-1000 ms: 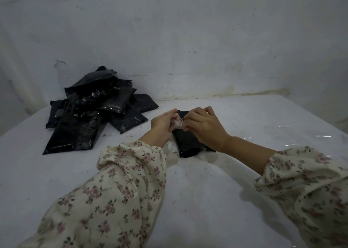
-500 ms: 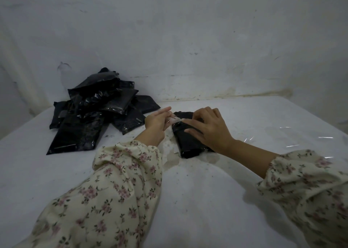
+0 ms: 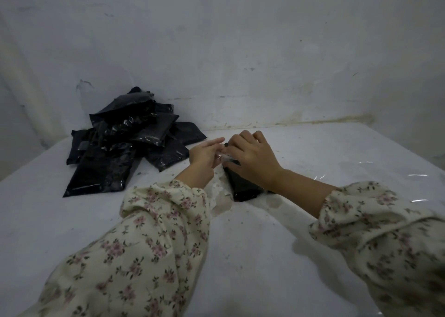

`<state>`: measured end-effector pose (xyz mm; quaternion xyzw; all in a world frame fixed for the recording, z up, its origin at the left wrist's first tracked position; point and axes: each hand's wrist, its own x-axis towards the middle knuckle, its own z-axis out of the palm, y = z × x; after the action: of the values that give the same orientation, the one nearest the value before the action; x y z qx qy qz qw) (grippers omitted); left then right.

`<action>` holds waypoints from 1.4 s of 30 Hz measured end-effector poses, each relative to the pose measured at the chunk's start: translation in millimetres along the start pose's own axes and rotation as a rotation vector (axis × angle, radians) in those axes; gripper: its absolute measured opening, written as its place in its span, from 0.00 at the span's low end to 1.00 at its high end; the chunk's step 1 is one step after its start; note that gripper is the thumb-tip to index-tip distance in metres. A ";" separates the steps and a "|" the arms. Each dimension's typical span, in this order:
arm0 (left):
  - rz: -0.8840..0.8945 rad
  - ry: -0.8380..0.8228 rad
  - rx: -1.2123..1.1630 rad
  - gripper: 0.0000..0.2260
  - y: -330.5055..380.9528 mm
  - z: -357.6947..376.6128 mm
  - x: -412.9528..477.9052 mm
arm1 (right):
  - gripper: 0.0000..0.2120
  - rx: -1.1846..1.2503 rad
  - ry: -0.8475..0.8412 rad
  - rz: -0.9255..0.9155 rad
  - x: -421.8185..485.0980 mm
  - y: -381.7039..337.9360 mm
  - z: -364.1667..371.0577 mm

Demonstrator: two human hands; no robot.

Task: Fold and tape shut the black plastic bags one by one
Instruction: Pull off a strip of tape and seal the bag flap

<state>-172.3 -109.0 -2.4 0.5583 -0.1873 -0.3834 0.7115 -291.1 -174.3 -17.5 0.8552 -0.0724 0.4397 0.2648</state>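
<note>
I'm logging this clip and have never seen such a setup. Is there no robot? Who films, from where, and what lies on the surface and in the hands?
There is no machine here. A person works with bare hands, and the one picture comes from a wide-angle camera worn on the head, looking forward and down. That is why the arms in floral sleeves reach in from the bottom.

The left hand pinches a strip of clear tape. The right hand lies over a folded black bag, fingers curled over its far end, holding it on the white surface. The hands meet at the tape, so the bag seems to be mid-taping.

To the left, near the wall, lies a pile of black bags.
</note>
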 end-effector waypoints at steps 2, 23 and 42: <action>-0.007 -0.010 0.004 0.08 1.8 0.0 -1.3 | 0.04 0.002 0.057 -0.036 1.9 1.2 -1.1; -0.411 -0.025 -0.095 0.09 16.4 -14.2 -7.9 | 0.04 0.692 0.010 0.430 6.5 0.1 -27.5; -0.371 0.183 -0.185 0.19 16.5 -57.0 -14.8 | 0.02 0.950 -0.211 0.755 39.1 8.0 -36.7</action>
<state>-136.5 -59.4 -2.0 0.5477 0.0197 -0.4711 0.6912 -296.6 -157.8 33.9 0.8340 -0.1921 0.4003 -0.3275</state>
